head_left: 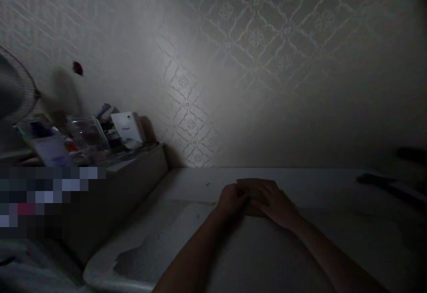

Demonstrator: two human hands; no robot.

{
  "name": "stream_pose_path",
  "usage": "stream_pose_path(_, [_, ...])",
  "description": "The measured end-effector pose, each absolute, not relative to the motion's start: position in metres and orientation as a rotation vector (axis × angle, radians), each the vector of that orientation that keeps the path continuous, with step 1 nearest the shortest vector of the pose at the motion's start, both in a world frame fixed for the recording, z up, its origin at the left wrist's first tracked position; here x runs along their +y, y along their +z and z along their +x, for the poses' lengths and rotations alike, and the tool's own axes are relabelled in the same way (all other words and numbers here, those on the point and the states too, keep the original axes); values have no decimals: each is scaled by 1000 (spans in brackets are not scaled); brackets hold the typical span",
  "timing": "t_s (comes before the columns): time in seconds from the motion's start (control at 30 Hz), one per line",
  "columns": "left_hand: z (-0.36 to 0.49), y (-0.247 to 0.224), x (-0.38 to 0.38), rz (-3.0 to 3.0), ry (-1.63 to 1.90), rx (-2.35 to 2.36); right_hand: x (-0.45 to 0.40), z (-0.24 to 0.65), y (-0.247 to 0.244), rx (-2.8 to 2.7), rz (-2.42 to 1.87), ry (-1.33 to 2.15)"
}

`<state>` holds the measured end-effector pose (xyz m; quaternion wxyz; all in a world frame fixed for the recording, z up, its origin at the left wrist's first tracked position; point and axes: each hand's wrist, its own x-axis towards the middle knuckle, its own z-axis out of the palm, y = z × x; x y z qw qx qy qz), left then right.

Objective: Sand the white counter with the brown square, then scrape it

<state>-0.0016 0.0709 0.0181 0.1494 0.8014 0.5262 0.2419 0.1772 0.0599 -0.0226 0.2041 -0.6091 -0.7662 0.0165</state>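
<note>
Two hands are being counted, left hand point(231, 200) and right hand point(271, 201), on one flat brown object point(254, 188). One table point(300, 248), one fan point(13, 88), one white box point(126, 128), one clear container point(88, 135) are being seen.

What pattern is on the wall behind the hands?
The wall has pale diamond lattice wallpaper with small flowers, seen best in the head view.
</note>
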Motion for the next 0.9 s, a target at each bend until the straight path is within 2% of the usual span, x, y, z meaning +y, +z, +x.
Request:
stream_pose_path(0.27, [-2, 24, 75, 2078, 973, 1517, 60, 177, -23, -2128, -1702, 69])
stream_pose_path(0.43, [-34, 34, 87, 1971, 1011, 1936, 58, 177, -21, -2141, -1714, 68])
stream_pose_path(0.6, [-72, 37, 96, 1709, 874, 2487, 59, 178, -22, -2149, -1696, 78])
stream_pose_path(0.9, [-94, 19, 98, 1624, 731, 2510, 61, 179, -23, -2160, -1728, 80])
